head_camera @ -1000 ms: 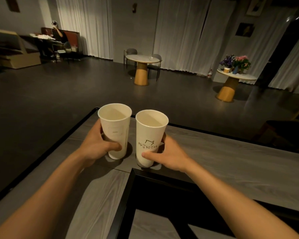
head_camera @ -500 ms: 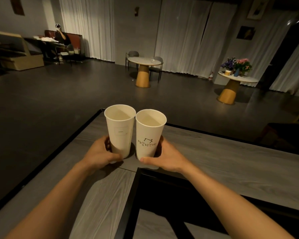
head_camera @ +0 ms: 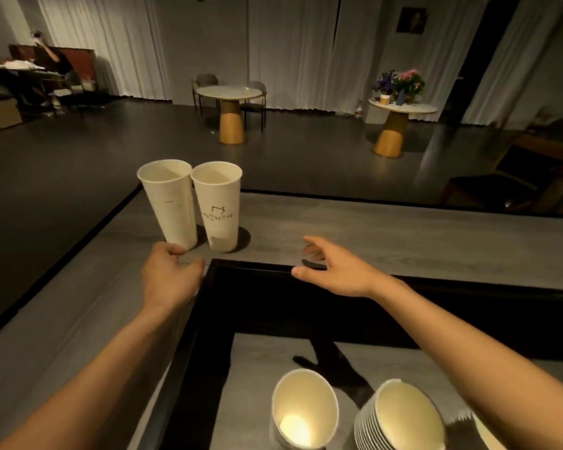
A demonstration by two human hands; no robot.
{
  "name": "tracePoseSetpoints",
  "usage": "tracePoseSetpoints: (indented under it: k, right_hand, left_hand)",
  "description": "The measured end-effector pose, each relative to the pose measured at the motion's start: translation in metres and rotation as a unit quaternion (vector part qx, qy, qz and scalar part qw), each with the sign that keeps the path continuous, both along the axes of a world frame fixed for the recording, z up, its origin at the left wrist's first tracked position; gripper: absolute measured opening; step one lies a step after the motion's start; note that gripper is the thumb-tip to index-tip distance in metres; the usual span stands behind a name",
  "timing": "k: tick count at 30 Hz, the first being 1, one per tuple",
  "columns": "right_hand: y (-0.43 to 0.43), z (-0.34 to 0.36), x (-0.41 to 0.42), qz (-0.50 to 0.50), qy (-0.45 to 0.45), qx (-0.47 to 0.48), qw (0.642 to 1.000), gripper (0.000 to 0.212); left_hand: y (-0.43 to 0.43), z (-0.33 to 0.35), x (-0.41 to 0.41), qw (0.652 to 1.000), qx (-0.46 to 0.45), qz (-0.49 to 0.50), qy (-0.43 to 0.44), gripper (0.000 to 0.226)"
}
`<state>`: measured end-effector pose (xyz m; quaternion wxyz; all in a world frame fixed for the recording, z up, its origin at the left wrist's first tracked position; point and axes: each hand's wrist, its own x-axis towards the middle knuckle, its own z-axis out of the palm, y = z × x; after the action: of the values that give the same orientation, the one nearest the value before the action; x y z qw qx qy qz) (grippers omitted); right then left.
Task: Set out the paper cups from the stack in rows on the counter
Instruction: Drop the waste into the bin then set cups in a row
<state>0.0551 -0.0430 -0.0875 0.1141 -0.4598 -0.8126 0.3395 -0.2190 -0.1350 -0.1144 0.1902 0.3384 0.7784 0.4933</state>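
Cup stacks (head_camera: 304,414) cut off by bottom edge; print on right cup (head_camera: 217,206) illegible; distant person (head_camera: 51,60) blurred.

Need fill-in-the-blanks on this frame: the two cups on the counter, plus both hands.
1. On the counter, the printed cup stands to the ___ of the plain cup.
2. The plain cup leans left, while the printed cup stands ___.
3. The left hand touches the plain cup at its ___.
4. The right hand, fingers spread above the counter, holds ___.

Missing words: right; upright; base; nothing.
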Motion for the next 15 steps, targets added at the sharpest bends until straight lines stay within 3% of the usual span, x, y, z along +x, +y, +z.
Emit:
tracePoseSetpoints:
  k: [5, 8, 12, 15]
  right_hand:
    - [-0.03, -0.002, 0.079, -0.002, -0.05, 0.012, 0.999, 0.069]
    - [-0.049, -0.001, 0.13, 0.001, -0.093, 0.018, 0.996, 0.061]
    - [-0.079, 0.0, 0.195, -0.006, -0.146, 0.02, 0.989, 0.062]
    - [-0.109, -0.004, 0.249, -0.029, -0.147, 0.006, 0.989, 0.069]
  left_hand:
    - [-0.005, 0.009, 0.081, 0.992, -0.003, -0.128, 0.02, 0.022]
    - [-0.014, 0.017, 0.136, 0.959, -0.012, -0.282, 0.028, 0.026]
    - [-0.026, 0.024, 0.207, 0.869, -0.066, -0.484, 0.074, 0.057]
    - [-0.028, 0.022, 0.258, 0.773, -0.136, -0.602, 0.146, 0.086]
